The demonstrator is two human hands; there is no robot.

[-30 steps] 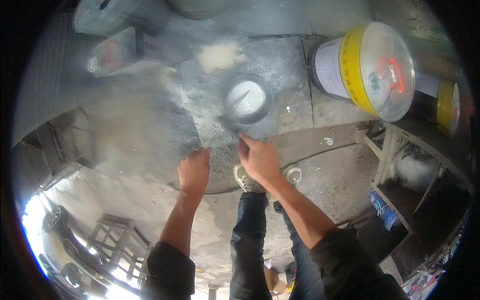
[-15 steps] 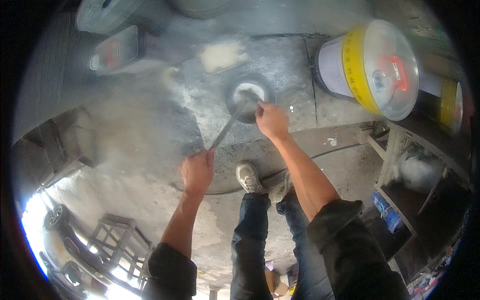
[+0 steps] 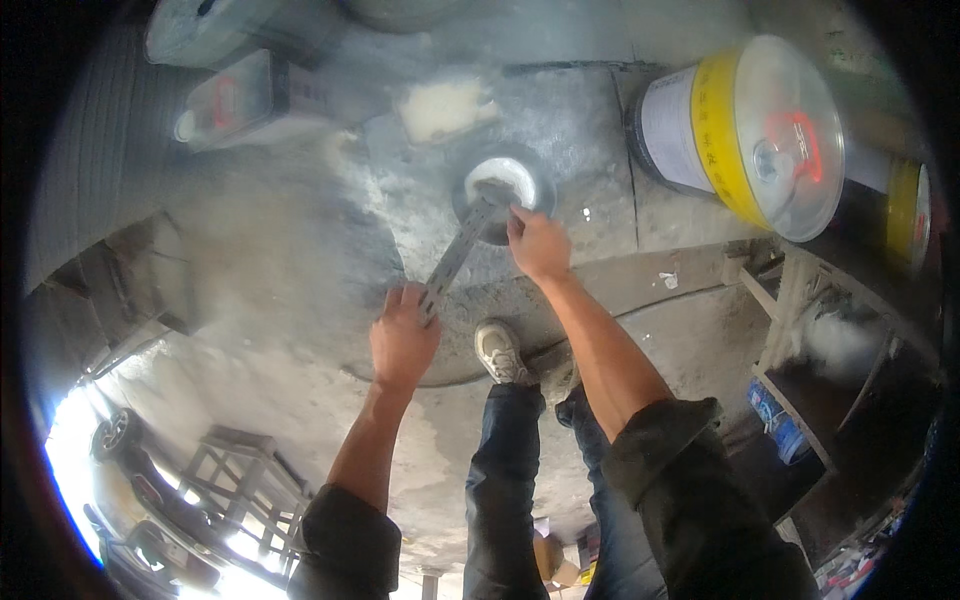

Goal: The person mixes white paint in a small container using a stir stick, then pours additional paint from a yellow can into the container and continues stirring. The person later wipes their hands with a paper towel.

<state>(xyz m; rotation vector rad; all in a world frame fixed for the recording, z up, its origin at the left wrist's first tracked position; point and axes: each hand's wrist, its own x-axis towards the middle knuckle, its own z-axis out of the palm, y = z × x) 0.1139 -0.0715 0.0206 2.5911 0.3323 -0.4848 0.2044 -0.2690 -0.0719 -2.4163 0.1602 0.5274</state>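
My left hand [image 3: 405,340] is closed around the lower end of a flat, slotted metal strip [image 3: 458,258]. The strip slants up to the right, and its far end reaches into a round dark bucket [image 3: 548,195]. White material [image 3: 512,174] lies inside, lit on the far side and shadowed nearer me. Thumb and fingers of my right hand [image 3: 538,245] are closed on the bucket's near right rim. Blur hides the strip's tip.
A large pail [image 3: 715,130] with a yellow band and clear lid stands right, a similar pail [image 3: 905,215] behind it. Back left are a rectangular can [image 3: 240,100] and a grey drum [image 3: 205,30]. A pale patch [image 3: 447,110] lies behind the bucket. Wooden shelving [image 3: 790,330] stands right.
The strip has turned from nearly edge-on to show its slotted face. My left hand has rolled and shifted slightly right. My right hand stays at the bucket's rim.
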